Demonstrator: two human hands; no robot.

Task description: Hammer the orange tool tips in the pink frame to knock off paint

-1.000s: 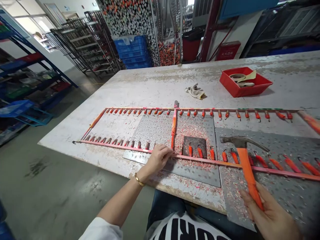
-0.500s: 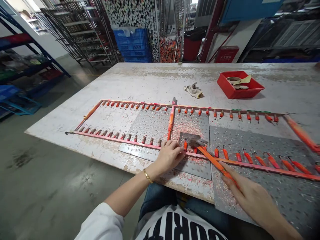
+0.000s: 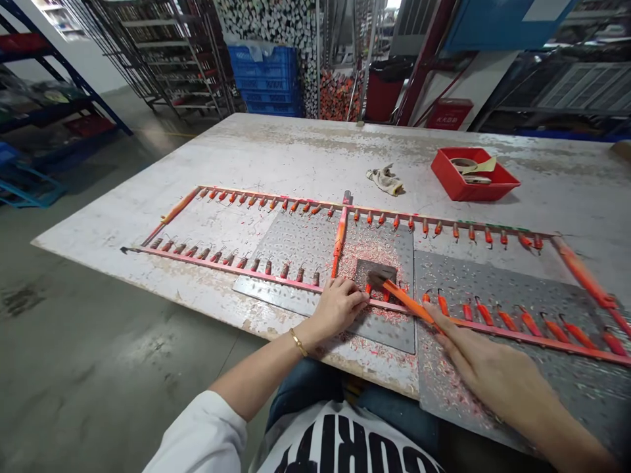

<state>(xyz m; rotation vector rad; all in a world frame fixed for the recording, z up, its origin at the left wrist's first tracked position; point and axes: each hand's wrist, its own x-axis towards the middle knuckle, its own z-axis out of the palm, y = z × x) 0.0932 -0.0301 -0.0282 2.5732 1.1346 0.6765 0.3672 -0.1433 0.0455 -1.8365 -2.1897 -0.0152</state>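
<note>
A long pink-painted metal frame (image 3: 276, 279) with rows of orange-coated hooks lies on the worn white table (image 3: 305, 157). My left hand (image 3: 338, 307) rests closed on the frame's near rail, fingers pinching it beside the hooks. My right hand (image 3: 486, 368) grips the orange handle of a hammer (image 3: 394, 292). The hammer's head is down on a small dark metal block (image 3: 377, 270) beside an orange hook (image 3: 367, 288), just right of my left fingers. Perforated grey steel plates (image 3: 296, 246) lie under the frame, littered with orange paint flakes.
A red tray (image 3: 456, 187) with tape and scraps sits at the back right, and a crumpled rag (image 3: 385, 180) lies left of it. Blue crates (image 3: 269, 79) and metal racks (image 3: 182, 59) stand beyond the table. Bare concrete floor (image 3: 98, 341) is on my left.
The hammer came down from raised at the right onto the hook by the dark block. My left hand slid right along the near rail. The view drifted left.
</note>
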